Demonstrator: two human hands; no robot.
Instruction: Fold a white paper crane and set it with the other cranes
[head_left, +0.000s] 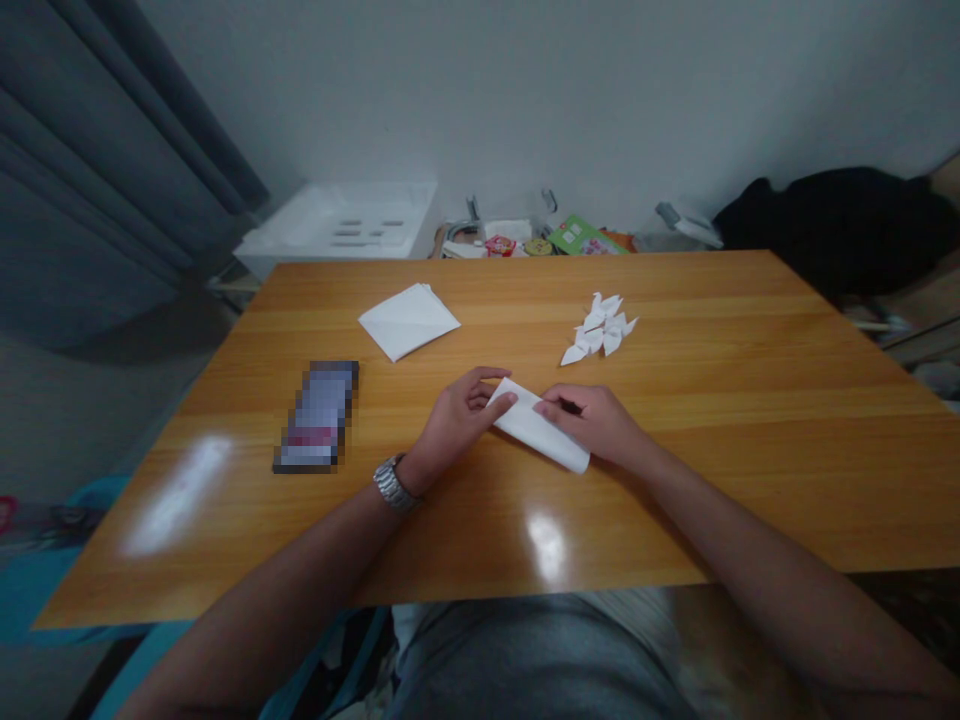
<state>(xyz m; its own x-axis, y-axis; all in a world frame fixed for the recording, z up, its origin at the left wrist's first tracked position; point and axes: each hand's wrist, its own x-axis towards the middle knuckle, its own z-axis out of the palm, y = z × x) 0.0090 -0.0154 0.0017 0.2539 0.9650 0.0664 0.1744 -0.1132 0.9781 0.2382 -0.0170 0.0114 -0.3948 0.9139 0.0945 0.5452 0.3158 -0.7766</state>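
Observation:
A folded sheet of white paper (546, 432), bent over into a narrow strip, slants between my two hands above the wooden table. My left hand (466, 408), with a metal watch (395, 484) at its wrist, pinches the upper left end, thumb on top. At the far long edge my right hand (589, 415) grips the same paper with thumb and fingers; some of its fingertips are hidden behind the sheet. Beyond the right hand lies a small cluster of white folded paper figures (600, 328). A stack of white paper (409, 322) rests at the back left.
On the left of the wooden table (720, 360) lies a phone (319, 415), its screen blurred out. Behind the far edge are a white tray-like box (345, 225), a green packet (586, 237) and assorted small items. A black cloth heap (832, 230) sits at the right.

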